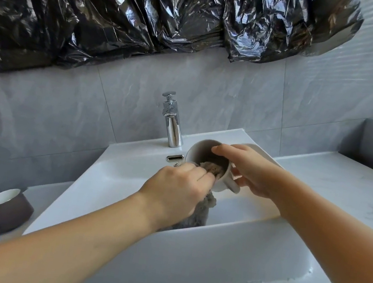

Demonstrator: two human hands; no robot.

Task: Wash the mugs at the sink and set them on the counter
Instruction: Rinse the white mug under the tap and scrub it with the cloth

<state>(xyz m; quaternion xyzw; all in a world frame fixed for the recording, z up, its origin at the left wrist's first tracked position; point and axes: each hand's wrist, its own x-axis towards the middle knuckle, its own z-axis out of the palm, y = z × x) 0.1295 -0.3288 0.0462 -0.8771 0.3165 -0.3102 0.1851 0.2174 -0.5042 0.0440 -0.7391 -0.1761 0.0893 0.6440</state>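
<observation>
2 hands worked over the sink: right hand gripped a tilted grey mug, left hand fingers pinched a cloth inside it; brown mug sat on counter.

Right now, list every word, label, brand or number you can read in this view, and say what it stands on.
None can be read: the grey mug, brown mug, tap, sink, cloth, black plastic sheet and wall tiles show no print.
</observation>
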